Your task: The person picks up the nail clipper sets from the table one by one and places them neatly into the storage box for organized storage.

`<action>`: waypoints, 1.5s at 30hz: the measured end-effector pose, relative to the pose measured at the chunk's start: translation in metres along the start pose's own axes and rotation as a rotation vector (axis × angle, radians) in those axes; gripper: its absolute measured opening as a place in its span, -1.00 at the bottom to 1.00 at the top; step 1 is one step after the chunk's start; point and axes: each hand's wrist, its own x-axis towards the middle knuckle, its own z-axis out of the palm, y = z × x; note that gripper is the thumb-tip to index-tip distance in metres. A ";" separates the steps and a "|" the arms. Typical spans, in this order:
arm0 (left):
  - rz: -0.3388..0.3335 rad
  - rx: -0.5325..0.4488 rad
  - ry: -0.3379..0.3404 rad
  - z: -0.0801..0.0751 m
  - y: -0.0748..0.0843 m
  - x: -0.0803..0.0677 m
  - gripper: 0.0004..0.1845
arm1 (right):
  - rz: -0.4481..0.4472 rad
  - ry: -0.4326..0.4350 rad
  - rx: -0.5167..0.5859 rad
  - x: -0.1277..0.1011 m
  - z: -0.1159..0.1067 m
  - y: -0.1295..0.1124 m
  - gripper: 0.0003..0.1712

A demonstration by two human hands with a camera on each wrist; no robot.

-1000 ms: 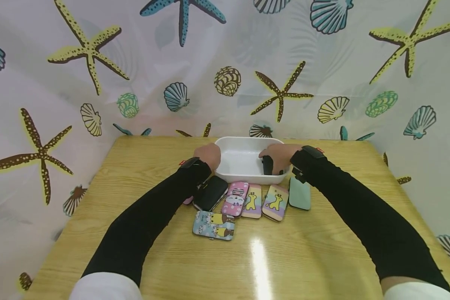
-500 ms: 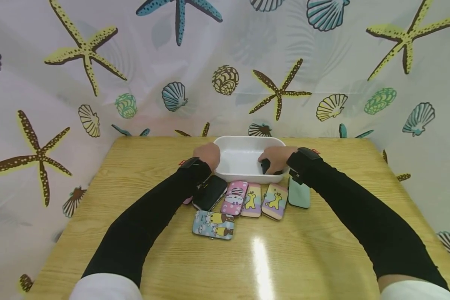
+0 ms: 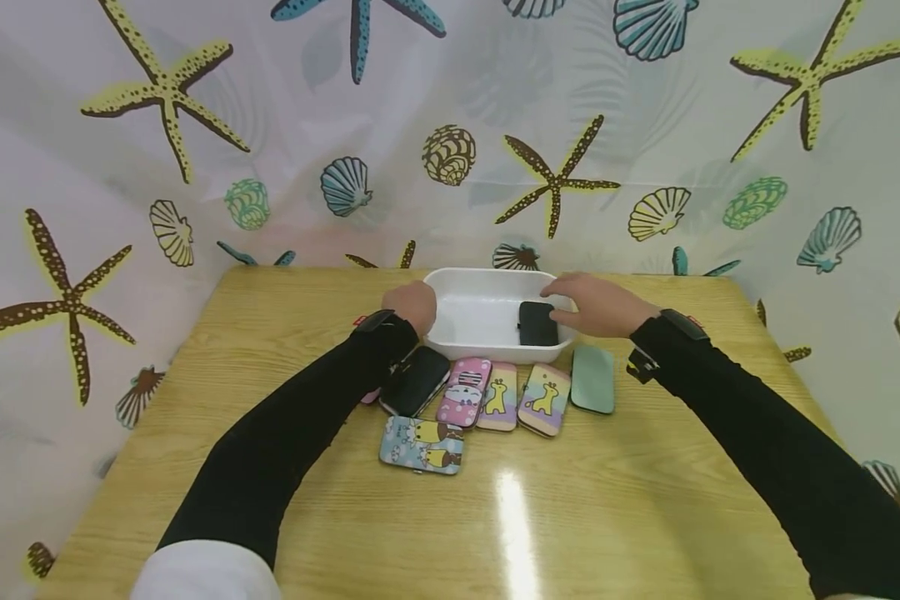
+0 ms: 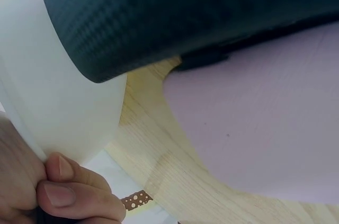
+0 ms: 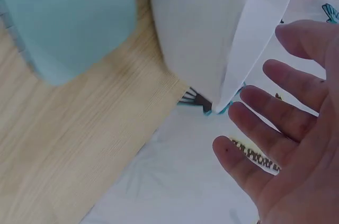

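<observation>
A white plastic bin (image 3: pixel 472 352) stands at the back of the wooden table. My left hand (image 3: pixel 410 307) grips its left rim with curled fingers; in the left wrist view the fingertips (image 4: pixel 58 195) are at the bin's edge. Inside, at the right end, lies a flat black case (image 3: pixel 537 324). My right hand (image 3: pixel 596 305) hovers over the right rim, fingers spread and holding nothing; the right wrist view shows the open palm (image 5: pixel 302 144) beside the bin.
In front of the bin lie another black case (image 3: pixel 416 381), a pink cartoon case (image 3: pixel 464 392), two giraffe cases (image 3: pixel 499 397), a mint green case (image 3: pixel 592 379) and a light blue cartoon case (image 3: pixel 422 445). A pink edge shows by the left sleeve. A shell-print cloth (image 3: pixel 285 125) hangs behind.
My right hand has let go of the black case in the bin and moved right, its fingers spreading. My left hand has stayed at the bin's left rim.
</observation>
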 end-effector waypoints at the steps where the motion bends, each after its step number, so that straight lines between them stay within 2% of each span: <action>1: -0.001 0.001 -0.001 0.000 0.000 0.000 -0.74 | 0.004 0.015 -0.002 -0.007 -0.001 0.003 -0.52; 5: 0.008 0.000 -0.002 -0.001 0.000 -0.001 -0.73 | 0.049 0.042 -0.010 -0.036 -0.004 0.013 -0.66; 9: 0.011 0.000 0.000 -0.002 -0.001 -0.001 -0.73 | 0.078 -0.034 0.037 -0.059 0.003 0.022 -0.75; 11: 0.007 0.002 0.001 -0.002 -0.001 -0.001 -0.73 | 0.093 -0.103 0.072 -0.066 0.011 0.024 -0.63; 14: 0.005 -0.002 0.001 -0.001 -0.001 -0.001 -0.73 | 0.111 -0.178 0.098 -0.073 0.025 0.023 -0.34; 17: 0.008 -0.005 0.006 0.001 -0.002 0.001 -0.73 | 0.097 -0.172 0.117 -0.075 0.034 0.017 -0.12; 21: -0.001 0.002 0.018 0.003 -0.003 0.001 -0.73 | 0.099 -0.143 0.083 -0.074 0.043 0.011 0.00; 24: -0.005 0.009 0.019 0.003 -0.003 0.001 -0.73 | 0.130 -0.159 0.053 -0.074 0.048 0.009 0.05; 30: 0.013 -0.014 0.003 -0.001 -0.002 -0.003 -0.74 | 0.131 -0.164 0.051 -0.075 0.051 0.007 0.08; 37: 0.020 -0.012 0.004 0.002 -0.002 0.000 -0.73 | 0.141 -0.172 0.043 -0.078 0.053 0.007 0.19; 45: 0.018 -0.028 0.002 -0.001 -0.002 -0.004 -0.70 | 0.119 -0.181 0.028 -0.080 0.046 0.003 0.12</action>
